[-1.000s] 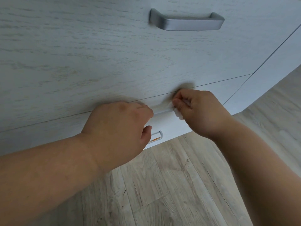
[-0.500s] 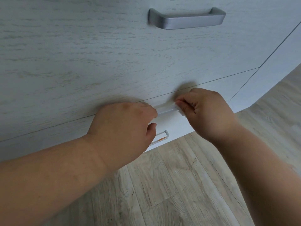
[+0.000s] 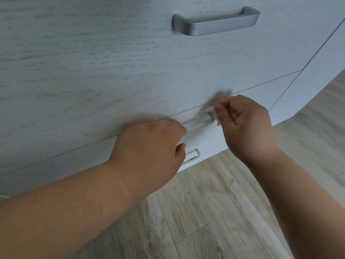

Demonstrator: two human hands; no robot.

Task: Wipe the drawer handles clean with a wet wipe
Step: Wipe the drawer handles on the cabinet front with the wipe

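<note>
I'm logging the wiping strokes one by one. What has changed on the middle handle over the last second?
The right hand, pinching the wet wipe, slid rightward along the middle handle to its right end, baring more of the bar. The left hand stayed over the handle's left end; whether it grips it is hidden. The top handle and the bottom handle are untouched.

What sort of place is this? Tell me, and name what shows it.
Probably a room in a home, close up at a chest of drawers. Pale wood-grain drawer fronts carry metal handles, and wood-look plank flooring runs below. Which room it is cannot be told.
</note>
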